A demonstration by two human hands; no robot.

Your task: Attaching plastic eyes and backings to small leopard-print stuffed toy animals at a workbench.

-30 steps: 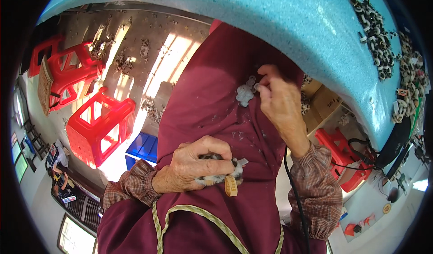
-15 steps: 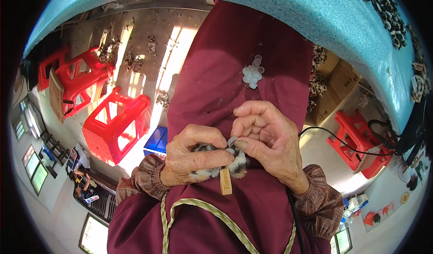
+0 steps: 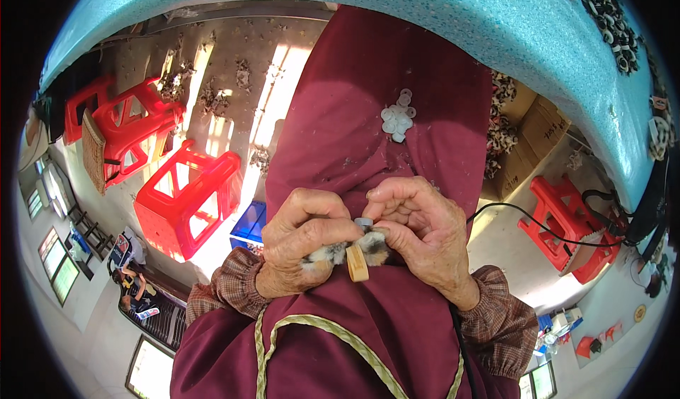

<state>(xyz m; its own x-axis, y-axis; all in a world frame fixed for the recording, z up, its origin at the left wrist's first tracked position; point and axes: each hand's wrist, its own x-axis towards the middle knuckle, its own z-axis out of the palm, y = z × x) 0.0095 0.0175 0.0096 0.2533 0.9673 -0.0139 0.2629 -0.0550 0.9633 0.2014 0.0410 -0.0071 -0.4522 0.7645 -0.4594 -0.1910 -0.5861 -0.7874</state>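
Note:
Over my lap, my left hand (image 3: pixel 301 239) is closed around a small furry piece (image 3: pixel 372 246) of mottled white, black and tan, with a yellow-tan fabric tag (image 3: pixel 356 263) hanging from it. Thumb and index finger of my right hand (image 3: pixel 425 236) pinch at the furry piece's upper edge. Between the fingertips of both hands sits a small translucent plastic disc (image 3: pixel 364 222), standing against the fur. Farther up the maroon apron (image 3: pixel 319 108) lies a small pile of similar whitish discs (image 3: pixel 397 121).
A speckled light-blue tabletop (image 3: pixel 425 16) curves across the far side, with black-and-white small parts (image 3: pixel 609 23) at its right. Red stools (image 3: pixel 185 200) stand left, beside a blue bin (image 3: pixel 249 223). A cardboard box (image 3: pixel 531 140) and a black cable (image 3: pixel 510 205) are at right.
The translucent disc has moved from my right fingertips down onto the furry piece. My right hand has come lower, and the tag has swung to show its edge.

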